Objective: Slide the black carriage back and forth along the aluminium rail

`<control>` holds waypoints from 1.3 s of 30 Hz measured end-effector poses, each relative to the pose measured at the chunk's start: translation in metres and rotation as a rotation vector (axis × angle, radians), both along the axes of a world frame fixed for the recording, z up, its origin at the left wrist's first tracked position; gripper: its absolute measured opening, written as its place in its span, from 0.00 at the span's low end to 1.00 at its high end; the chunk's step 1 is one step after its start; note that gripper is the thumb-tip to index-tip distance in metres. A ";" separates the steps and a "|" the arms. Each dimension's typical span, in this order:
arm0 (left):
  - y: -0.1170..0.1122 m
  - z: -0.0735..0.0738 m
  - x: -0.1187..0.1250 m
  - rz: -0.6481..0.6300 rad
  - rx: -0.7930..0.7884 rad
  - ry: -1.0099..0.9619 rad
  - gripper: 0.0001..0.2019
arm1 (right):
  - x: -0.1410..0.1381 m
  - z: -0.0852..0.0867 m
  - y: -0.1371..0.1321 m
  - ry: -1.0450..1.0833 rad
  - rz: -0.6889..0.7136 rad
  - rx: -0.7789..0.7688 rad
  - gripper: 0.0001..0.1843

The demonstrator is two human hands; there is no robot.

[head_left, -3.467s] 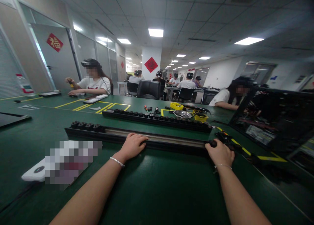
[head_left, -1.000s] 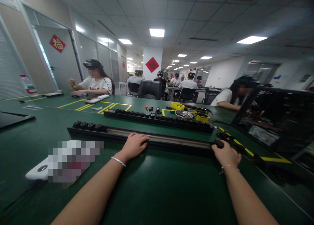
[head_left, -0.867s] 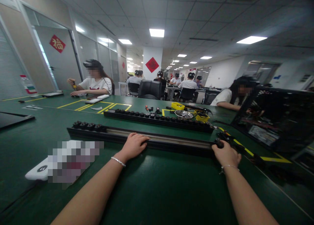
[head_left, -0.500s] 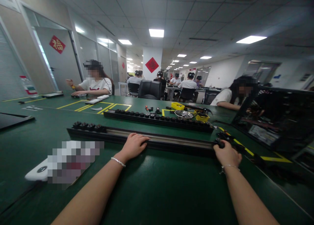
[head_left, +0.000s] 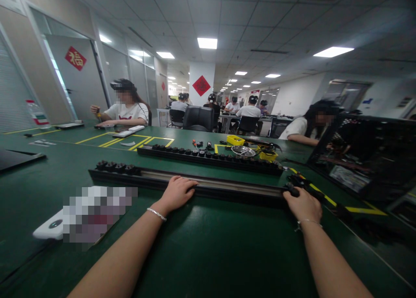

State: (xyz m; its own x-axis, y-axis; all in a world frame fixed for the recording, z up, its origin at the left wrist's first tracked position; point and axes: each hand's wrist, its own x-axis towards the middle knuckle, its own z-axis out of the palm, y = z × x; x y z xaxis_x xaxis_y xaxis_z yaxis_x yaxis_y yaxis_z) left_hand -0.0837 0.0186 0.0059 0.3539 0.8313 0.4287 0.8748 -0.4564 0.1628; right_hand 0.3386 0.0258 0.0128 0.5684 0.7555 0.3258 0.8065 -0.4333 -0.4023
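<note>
Across the green table [head_left: 227, 250] lies a long black rail [head_left: 238, 195], its middle beneath the left hand [head_left: 178, 193], its channel pale, four black blocks [head_left: 120, 168] at its left end. That hand drapes palm-down, fingers bent; the right hand [head_left: 304, 204], well apart, pinches a small black piece [head_left: 293, 190] at the right end.

Between the left hand [head_left: 178, 193] and right hand [head_left: 304, 206], green tabletop [head_left: 234, 246] is offering open room on the near side. A long black rail [head_left: 240, 197] is barring the way forward; a second rail [head_left: 208, 159] is lying behind, a dark panel [head_left: 344, 170] standing rightward.
</note>
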 end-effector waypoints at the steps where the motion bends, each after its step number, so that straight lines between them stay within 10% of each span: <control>1: 0.000 0.000 0.000 0.001 0.000 -0.001 0.14 | 0.000 0.001 -0.001 0.024 -0.009 -0.017 0.30; 39: 0.000 0.000 0.001 0.004 -0.006 -0.002 0.14 | 0.008 0.003 0.000 0.131 -0.026 0.051 0.32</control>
State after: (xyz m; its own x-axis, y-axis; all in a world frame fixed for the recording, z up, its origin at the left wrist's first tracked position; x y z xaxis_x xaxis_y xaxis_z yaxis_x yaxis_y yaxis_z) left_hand -0.0831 0.0190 0.0064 0.3499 0.8352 0.4243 0.8763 -0.4519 0.1670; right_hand 0.3466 0.0259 0.0163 0.6280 0.7241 0.2853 0.7342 -0.4297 -0.5256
